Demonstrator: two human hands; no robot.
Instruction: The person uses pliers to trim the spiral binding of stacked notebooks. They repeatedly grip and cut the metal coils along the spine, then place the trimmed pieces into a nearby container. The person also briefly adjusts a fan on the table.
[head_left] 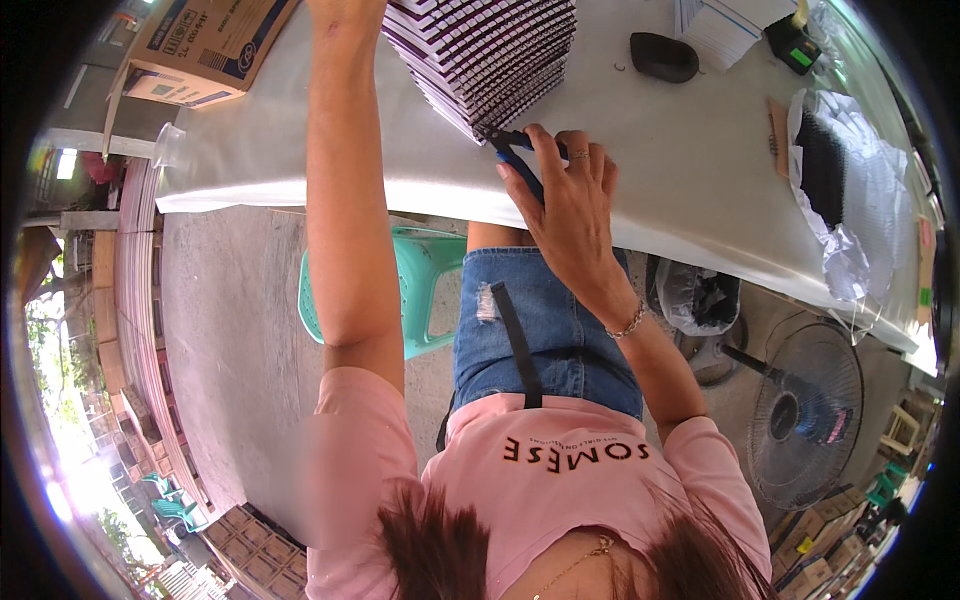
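Note:
My right hand (pixel 572 190) is closed around a pair of pliers (pixel 523 165) with blue and black handles. Their jaws meet the near corner of a tall stack of wire-bound notebooks (pixel 485 60), whose dark bindings and white page edges show in rows. My left arm stretches forward along the left side of the stack. Only the wrist end of my left hand (pixel 345 8) shows at the top edge, and its fingers are out of the picture.
On the pale-covered table (pixel 250 140) lie a black rounded object (pixel 664 58), white sheets (pixel 725 30), and crumpled clear wrapping (pixel 870 200). A cardboard box (pixel 205 50) stands at far left. Below are a green stool (pixel 425 280), a bagged bin (pixel 700 300) and a fan (pixel 805 415).

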